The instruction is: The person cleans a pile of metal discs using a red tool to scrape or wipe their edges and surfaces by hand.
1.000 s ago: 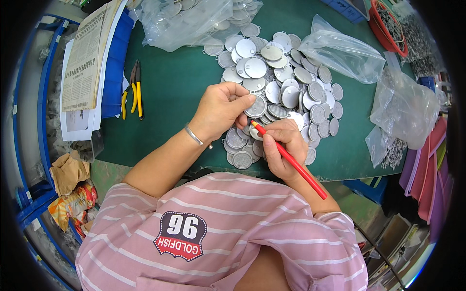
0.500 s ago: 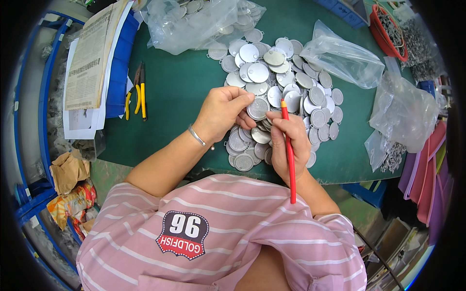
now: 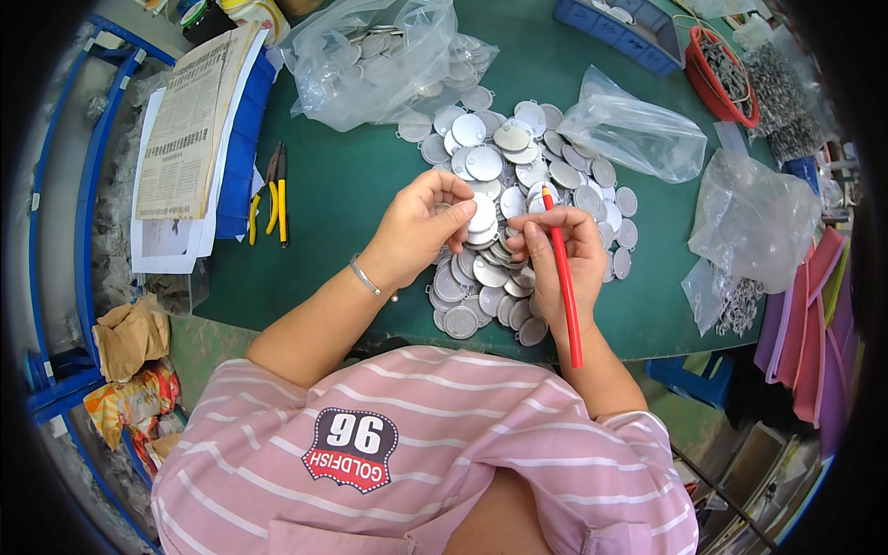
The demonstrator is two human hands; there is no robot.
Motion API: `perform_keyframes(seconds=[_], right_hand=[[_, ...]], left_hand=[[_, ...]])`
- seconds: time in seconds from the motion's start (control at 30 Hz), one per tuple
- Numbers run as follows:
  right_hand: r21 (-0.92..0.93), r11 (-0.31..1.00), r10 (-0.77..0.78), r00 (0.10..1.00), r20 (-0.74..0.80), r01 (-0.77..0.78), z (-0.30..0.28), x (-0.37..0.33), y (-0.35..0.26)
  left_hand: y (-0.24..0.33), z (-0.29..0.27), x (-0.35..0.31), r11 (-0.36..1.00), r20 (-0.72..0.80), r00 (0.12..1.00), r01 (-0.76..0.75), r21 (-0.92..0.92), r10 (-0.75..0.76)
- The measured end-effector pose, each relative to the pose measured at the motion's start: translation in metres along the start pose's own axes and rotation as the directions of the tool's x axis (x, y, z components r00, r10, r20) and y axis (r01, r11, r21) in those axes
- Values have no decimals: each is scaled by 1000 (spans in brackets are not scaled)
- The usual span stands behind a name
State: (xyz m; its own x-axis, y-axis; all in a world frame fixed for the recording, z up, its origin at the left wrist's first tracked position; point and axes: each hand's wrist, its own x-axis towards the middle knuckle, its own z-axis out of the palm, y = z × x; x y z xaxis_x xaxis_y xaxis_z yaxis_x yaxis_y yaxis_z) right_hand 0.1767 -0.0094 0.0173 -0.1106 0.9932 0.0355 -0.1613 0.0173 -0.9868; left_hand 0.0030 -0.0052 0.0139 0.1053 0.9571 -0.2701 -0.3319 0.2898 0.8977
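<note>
Pinched between the thumb and fingers of my left hand (image 3: 407, 231) is a round, flat silver-grey metal disc (image 3: 482, 214), its smooth side showing. My right hand (image 3: 586, 257) sits just right of it, closed around a red pencil (image 3: 565, 294). The pencil's pale tip points up and away, its long end down toward my shirt. Right fingertips are near the disc's edge; I cannot tell whether they touch it. Under and around both hands spreads a heap of similar discs (image 3: 484, 163), some with patterned faces and small side tabs.
On the green table (image 3: 319, 194), yellow-handled pliers (image 3: 282, 208) lie left beside a blue bin (image 3: 242, 129) with papers. A plastic bag of discs (image 3: 370, 69) lies far off. Right are an empty-looking clear bag (image 3: 634, 134), a red basket (image 3: 720, 79), a blue tray (image 3: 624, 32) and another bag (image 3: 754, 222).
The disc in my left hand has gone from patterned face to smooth face. My right hand has drawn slightly away from it, still with the pencil. The whole view has shifted a little.
</note>
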Motion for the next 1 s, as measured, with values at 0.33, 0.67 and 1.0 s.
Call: perform_keyframes(seconds=[0.33, 0.67, 1.0], right_hand=[[10, 999, -36, 998, -42, 36, -12, -8, 0], [19, 999, -30, 999, -16, 30, -8, -12, -3], [48, 999, -18, 1000, -19, 19, -7, -13, 0]], left_hand=[[-1, -9, 1, 469, 123, 900, -330, 819, 419], [2, -25, 9, 256, 227, 713, -501, 827, 663], [86, -68, 43, 76, 96, 539, -288, 955, 837]])
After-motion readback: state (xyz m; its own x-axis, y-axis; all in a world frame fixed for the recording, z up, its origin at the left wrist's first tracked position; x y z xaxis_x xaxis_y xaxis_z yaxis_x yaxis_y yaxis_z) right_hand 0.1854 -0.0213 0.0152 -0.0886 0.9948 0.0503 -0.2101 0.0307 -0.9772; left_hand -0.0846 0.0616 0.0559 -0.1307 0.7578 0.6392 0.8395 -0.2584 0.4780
